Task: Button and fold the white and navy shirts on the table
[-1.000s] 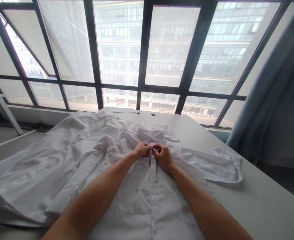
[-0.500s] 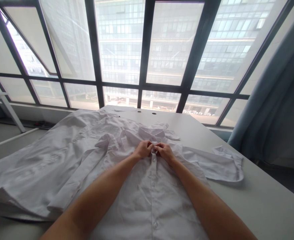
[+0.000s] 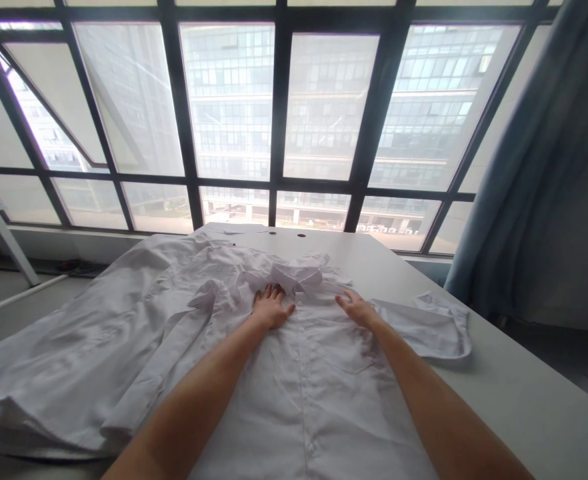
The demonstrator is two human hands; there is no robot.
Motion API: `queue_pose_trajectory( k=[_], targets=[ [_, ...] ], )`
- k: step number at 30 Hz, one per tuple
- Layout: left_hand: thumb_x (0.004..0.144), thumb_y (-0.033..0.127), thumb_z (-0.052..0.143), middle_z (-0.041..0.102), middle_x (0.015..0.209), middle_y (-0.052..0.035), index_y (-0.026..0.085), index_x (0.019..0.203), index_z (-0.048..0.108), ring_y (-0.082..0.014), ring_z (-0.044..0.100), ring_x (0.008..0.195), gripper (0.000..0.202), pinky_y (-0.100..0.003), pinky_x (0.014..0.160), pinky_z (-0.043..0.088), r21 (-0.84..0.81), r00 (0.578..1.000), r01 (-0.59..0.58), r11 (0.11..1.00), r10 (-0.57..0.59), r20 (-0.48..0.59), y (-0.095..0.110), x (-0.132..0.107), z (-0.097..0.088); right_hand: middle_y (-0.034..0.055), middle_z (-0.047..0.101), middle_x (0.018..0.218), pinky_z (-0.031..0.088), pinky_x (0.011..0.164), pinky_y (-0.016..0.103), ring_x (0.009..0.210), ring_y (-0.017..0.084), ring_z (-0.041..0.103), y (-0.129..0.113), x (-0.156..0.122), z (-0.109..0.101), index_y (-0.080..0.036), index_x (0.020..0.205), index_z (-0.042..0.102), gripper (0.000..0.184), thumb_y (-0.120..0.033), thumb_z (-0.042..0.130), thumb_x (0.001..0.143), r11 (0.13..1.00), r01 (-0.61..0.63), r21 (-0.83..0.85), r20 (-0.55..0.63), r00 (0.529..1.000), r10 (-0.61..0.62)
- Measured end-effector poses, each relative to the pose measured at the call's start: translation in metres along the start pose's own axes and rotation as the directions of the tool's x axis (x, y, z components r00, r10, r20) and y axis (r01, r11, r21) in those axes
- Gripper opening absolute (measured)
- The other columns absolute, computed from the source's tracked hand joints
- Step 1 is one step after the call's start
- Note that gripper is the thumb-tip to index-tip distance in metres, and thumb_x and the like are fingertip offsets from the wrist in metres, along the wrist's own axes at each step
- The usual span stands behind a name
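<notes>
A white button-up shirt (image 3: 319, 387) lies front up on a grey table (image 3: 524, 400), its collar (image 3: 297, 275) toward the window. My left hand (image 3: 271, 305) rests flat and open on the shirt's chest, just left of the button placket and below the collar. Flat and open too, my right hand (image 3: 357, 307) presses the shirt's right shoulder area above the chest pocket. Neither hand holds anything. The shirt's short sleeve (image 3: 437, 327) spreads out to the right.
A pile of more white shirts (image 3: 89, 347) covers the table's left half. A large window with dark frames (image 3: 277, 180) stands behind the table. A blue curtain (image 3: 534, 180) hangs at the right. A white stand (image 3: 4, 233) is at far left.
Both hands let go of the placket near the top button, where they were pinched together, and moved apart to lie flat on the shirt on either side of the collar.
</notes>
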State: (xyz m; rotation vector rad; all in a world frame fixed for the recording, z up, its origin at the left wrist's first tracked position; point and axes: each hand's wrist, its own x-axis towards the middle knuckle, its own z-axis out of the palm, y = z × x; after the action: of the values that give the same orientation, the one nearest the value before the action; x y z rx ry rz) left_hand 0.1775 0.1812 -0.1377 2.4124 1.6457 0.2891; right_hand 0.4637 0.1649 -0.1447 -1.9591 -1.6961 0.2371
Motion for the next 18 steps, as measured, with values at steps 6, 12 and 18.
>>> queue_pose_trajectory(
  k=[6,12,18],
  targets=[
    [0.092,0.042,0.05,0.023,0.161,-0.0132,0.016,0.147,0.044,-0.0276,0.02,0.149,0.061,-0.04,0.119,0.02,0.021,0.995,-0.104,0.994,0.104,-0.01,-0.055,-0.006,-0.035,0.0192,0.057,0.139,0.032,0.112,0.05,0.131,0.034,0.05,0.099,-0.019,-0.07,-0.012,0.127,0.065,0.049,-0.039,0.046,0.09,0.967,-0.204,-0.152,-0.03,0.979,0.202],
    [0.097,0.041,0.043,0.039,0.155,-0.0112,0.023,0.14,0.052,-0.0323,0.032,0.144,0.048,-0.057,0.116,0.019,0.172,0.985,0.113,0.979,-0.088,-0.148,-0.129,-0.024,-0.076,0.0233,0.046,0.147,0.031,0.107,0.065,0.138,0.041,0.039,0.152,-0.044,-0.098,-0.015,0.127,0.066,0.052,-0.044,0.043,0.091,0.833,-0.414,-0.366,-0.155,0.91,0.384],
    [0.088,0.051,0.054,0.073,0.111,-0.0088,0.017,0.105,0.071,-0.0277,0.065,0.105,0.042,-0.032,0.09,0.048,-0.022,0.985,0.173,0.985,-0.172,0.013,-0.172,-0.044,-0.108,0.0188,0.053,0.143,0.038,0.108,0.046,0.129,0.031,0.052,0.057,-0.046,-0.073,-0.014,0.132,0.062,0.046,-0.022,0.045,0.09,0.927,-0.004,-0.375,-0.105,0.994,-0.038]
  ],
)
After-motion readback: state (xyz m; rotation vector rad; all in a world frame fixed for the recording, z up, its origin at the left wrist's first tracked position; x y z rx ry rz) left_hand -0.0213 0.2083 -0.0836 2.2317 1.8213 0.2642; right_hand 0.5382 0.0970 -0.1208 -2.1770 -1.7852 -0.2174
